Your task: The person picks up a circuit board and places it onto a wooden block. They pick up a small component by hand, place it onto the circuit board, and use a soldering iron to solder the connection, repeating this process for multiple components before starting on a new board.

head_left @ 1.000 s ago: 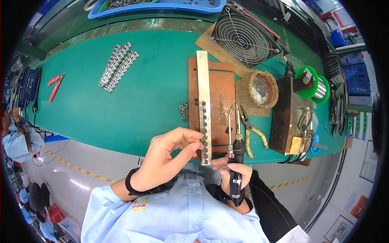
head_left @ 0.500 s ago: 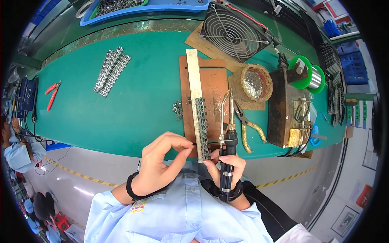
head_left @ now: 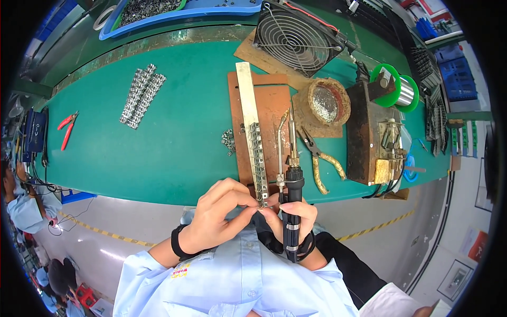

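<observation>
My left hand (head_left: 221, 215) pinches at the near end of a long pale metal bar (head_left: 245, 92); whatever sits between its fingertips is too small to make out. A row of small dark metal clips (head_left: 257, 153) lines the bar's near half. My right hand (head_left: 303, 210) is wrapped round a black soldering iron (head_left: 294, 182) with a thin metal tube beside its tip, which points away from me. Its thumb and fingertips also touch the bar's near end, close to my left fingertips. The bar lies over a reddish-brown board (head_left: 274, 116).
Pliers (head_left: 320, 156) and a solder pot (head_left: 327, 103) stand right of the board, by a dark metal box (head_left: 362, 137) and a solder wire spool (head_left: 405, 91). A fan (head_left: 298, 39) is behind. Loose clips (head_left: 228, 141), metal strips (head_left: 141, 98) and red cutters (head_left: 67, 129) lie left.
My left hand has moved right, its fingertips now at the bar's near end. The clips on the bar look turned, and the soldering iron has shifted slightly left with my right hand.
</observation>
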Demonstrator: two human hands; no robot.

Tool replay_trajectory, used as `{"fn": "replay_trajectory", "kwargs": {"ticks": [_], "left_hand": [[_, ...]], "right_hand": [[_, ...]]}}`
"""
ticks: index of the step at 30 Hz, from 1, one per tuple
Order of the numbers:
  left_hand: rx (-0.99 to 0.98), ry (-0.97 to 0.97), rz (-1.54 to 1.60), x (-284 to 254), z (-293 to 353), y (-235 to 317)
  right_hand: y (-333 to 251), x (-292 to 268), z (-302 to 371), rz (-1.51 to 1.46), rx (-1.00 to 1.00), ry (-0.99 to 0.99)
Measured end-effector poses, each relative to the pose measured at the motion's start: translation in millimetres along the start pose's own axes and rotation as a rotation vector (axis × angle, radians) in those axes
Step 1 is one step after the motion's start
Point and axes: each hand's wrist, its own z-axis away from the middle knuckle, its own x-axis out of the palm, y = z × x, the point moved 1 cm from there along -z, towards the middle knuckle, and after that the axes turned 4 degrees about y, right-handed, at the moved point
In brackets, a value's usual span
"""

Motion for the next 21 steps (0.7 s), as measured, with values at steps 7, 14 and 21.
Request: {"fn": "replay_trajectory", "kwargs": {"ticks": [7,14,21], "left_hand": [[-0.005,0.027,0.125,-7,-13,15],[0.021,0.112,0.116,-12,-25,31],[-0.068,0.143,0.141,-13,-32,41]], "right_hand": [[-15,-1,-20,-0.023,-0.103,-0.003],[-26,5,-40,-0.013,-0.144,0.097],[-33,7,-47,-0.028,-0.119,0.129]]}}
